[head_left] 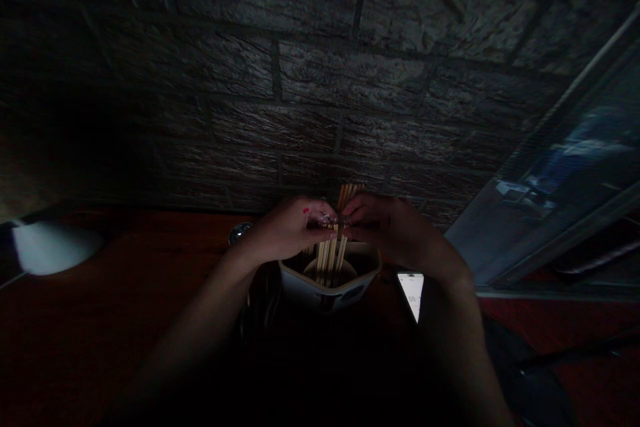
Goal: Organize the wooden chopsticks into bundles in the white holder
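In the dim middle of the head view, a bundle of pale wooden chopsticks [327,261] stands nearly upright, its lower part over or inside a light-coloured container [305,287]. My left hand [307,223] is closed around the bundle from the left. From the right, my right hand [383,220] is closed on it too, with several darker upper ends rising above the fingers. Between the fingertips of both hands there is something shiny that I cannot make out. A round pale rim shows inside the container, behind the chopsticks.
A lit phone [413,293] lies to the right of the container. Left of it sits a small shiny round object [240,233] on the reddish-brown table [165,267]. A white lamp-like shape [53,247] is at far left. A stone-block wall [310,93] rises behind; glass panels [560,167] stand right.
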`<state>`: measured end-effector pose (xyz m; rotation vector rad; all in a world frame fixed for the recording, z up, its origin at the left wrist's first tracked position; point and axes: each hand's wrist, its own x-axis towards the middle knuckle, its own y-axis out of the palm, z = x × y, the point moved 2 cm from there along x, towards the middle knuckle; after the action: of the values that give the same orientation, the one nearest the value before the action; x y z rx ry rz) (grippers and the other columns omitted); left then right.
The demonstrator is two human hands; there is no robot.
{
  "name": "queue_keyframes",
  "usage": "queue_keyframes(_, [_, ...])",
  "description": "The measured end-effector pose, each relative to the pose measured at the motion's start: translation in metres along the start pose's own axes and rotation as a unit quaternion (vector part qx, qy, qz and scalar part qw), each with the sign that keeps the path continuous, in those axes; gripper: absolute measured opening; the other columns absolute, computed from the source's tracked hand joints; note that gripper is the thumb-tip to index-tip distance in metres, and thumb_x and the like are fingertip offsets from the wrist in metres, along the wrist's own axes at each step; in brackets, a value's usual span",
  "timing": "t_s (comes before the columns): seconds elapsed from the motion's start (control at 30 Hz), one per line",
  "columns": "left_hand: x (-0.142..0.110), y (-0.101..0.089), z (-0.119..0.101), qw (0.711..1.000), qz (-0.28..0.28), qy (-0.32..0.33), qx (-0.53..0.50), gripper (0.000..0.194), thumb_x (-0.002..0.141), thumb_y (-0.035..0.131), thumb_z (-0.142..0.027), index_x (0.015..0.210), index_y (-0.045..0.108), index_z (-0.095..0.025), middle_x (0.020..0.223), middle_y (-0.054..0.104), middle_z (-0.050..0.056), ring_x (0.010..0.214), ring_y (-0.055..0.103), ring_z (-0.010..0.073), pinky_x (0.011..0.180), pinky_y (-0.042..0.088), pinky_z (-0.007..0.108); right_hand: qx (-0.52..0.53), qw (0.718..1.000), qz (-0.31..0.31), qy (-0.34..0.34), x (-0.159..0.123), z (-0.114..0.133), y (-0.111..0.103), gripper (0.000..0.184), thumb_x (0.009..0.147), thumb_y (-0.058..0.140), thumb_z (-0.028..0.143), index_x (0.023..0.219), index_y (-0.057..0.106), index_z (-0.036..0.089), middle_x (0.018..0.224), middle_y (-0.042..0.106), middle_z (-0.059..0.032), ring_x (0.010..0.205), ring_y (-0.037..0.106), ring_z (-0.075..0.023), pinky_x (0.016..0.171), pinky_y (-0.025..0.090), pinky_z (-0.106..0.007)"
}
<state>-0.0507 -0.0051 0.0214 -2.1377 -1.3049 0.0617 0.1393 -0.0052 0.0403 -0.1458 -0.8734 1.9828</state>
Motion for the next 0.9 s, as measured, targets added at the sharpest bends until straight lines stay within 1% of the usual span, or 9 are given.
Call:
queue_keyframes(0.13, [0.0,0.0001,-0.0007,1.0,-0.005,-0.003,0.006,0.016,0.082,0.066,-0.02,0.096,0.068,-0.013,0.091,0.074,0.007,0.084,0.069,0.018,0.078,0.053,0.031,0.007,1.0,0.004,0.005,0.0,-0.0016,-0.0007,0.013,0.083,0.067,0.02,0.095,0.066,0.023,0.091,0.073,-0.0017,0.085,0.069,-0.0171,0.076,0.052,-0.029])
queue_keyframes(0.27, [0.0004,0.0006,0.001,1.0,-0.002,-0.003,0.022,0.015,0.083,0.064,-0.019,0.096,0.069,-0.014,0.092,0.074,0.006,0.086,0.069,0.018,0.079,0.052,0.03,0.021,1.0,0.003,0.006,0.0,-0.0021,-0.001,0.013,0.083,0.067,0.02,0.095,0.066,0.023,0.091,0.073,-0.0022,0.085,0.069,-0.0171,0.076,0.052,-0.028])
queue_keyframes(0.4, [0.0008,0.0011,0.0021,1.0,0.002,-0.003,0.014,0.016,0.084,0.063,-0.019,0.097,0.069,-0.014,0.093,0.073,0.007,0.087,0.069,0.0183,0.079,0.052,0.03,0.015,1.0,0.001,0.002,0.002,-0.0025,0.0002,0.014,0.082,0.067,0.019,0.096,0.065,0.023,0.092,0.073,-0.0018,0.087,0.069,-0.0171,0.077,0.052,-0.028])
queue_keyframes(0.57, [0.0013,0.0008,0.0009,1.0,0.009,0.002,0.01,0.013,0.083,0.064,-0.02,0.094,0.068,-0.014,0.089,0.073,0.006,0.084,0.069,0.0178,0.077,0.052,0.029,0.006,1.0,0.002,0.003,0.004,-0.0027,0.0023,0.014,0.083,0.068,0.022,0.097,0.065,0.022,0.092,0.073,-0.0023,0.087,0.07,-0.0173,0.077,0.053,-0.028])
queue_keyframes(0.7, [0.0009,0.0007,0.0004,1.0,0.005,0.005,-0.001,0.012,0.082,0.065,-0.019,0.092,0.068,-0.014,0.09,0.073,0.006,0.085,0.069,0.0181,0.078,0.053,0.03,0.009,1.0,0.008,0.003,0.0031,-0.0036,0.0028,0.014,0.084,0.068,0.024,0.098,0.065,0.023,0.093,0.073,-0.0022,0.087,0.07,-0.0174,0.078,0.053,-0.028])
queue_keyframes(0.9, [0.0001,-0.0002,0.0014,1.0,0.008,0.0,0.009,0.015,0.083,0.065,-0.019,0.096,0.068,-0.014,0.093,0.074,0.007,0.087,0.069,0.018,0.079,0.054,0.031,0.019,1.0,0.02,0.001,0.0007,-0.0035,0.0007,0.015,0.082,0.068,0.018,0.096,0.065,0.022,0.095,0.072,-0.0025,0.088,0.069,-0.0166,0.076,0.053,-0.027])
